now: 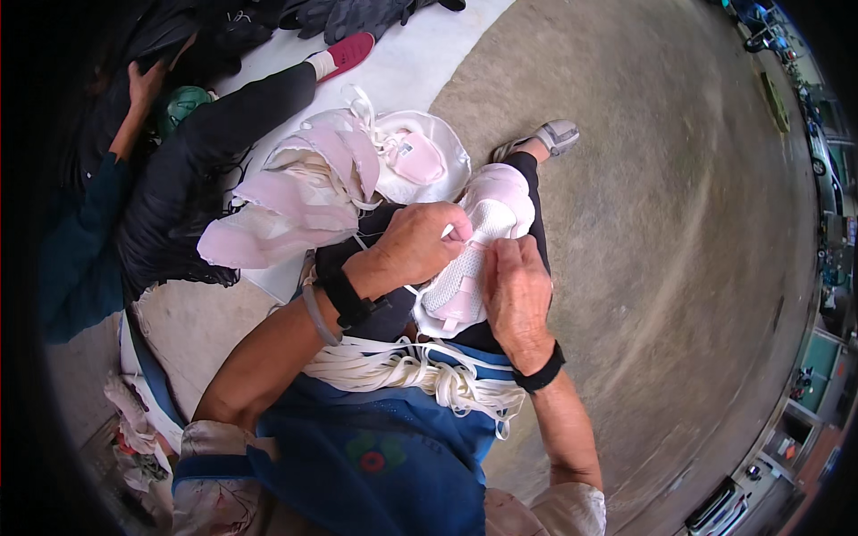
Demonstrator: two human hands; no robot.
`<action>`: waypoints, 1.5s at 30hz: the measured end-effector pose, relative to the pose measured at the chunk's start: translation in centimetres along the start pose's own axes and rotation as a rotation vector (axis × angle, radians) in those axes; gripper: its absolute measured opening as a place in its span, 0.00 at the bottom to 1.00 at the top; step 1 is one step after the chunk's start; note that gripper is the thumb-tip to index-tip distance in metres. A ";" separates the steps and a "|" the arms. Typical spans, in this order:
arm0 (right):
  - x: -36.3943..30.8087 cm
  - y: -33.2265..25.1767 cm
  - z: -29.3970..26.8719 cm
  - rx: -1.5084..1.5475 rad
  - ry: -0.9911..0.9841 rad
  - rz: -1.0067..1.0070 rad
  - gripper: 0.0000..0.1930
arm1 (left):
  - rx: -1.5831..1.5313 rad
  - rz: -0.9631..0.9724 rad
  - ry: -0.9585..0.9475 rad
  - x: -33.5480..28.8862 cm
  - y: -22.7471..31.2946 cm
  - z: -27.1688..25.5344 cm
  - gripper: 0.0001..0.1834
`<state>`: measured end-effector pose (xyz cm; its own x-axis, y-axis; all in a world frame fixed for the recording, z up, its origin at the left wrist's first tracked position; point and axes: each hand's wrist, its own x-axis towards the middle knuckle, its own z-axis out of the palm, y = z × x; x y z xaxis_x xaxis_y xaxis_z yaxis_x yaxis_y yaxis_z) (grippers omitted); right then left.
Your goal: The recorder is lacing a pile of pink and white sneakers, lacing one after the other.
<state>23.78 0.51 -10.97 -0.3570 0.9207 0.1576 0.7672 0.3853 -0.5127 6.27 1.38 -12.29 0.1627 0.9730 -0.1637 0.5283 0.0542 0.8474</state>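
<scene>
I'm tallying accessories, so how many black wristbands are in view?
2: one black wristband on the wrist of the left hand, another black wristband on that of the right hand.

Left hand (420,241) pinches white lace (448,230) above pink-and-white shoe upper (453,284); right hand (518,295), curled, at upper's right edge; lace bundle (447,380) on blue apron (326,429)

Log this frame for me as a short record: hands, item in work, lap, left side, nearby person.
Left hand: closed, with a thin white item showing at the fingers
Right hand: fingertips together at the shoe upper's right edge; whether they grip anything is unclear
Item in work: pink-and-white shoe upper
Lap: bundle of white laces
Left side: more pink-and-white uppers
Nearby person: red shoe visible
</scene>
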 end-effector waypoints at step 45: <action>2.1 -0.7 0.9 0.078 -0.119 -0.221 0.08 | -0.357 -0.285 -0.056 -0.8 1.9 -3.0 0.11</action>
<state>21.98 2.08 -11.04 -0.5749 0.7993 0.1748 0.6223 0.5659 -0.5408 4.60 1.37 -9.06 0.1028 0.8950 -0.4341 0.2396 0.4013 0.8841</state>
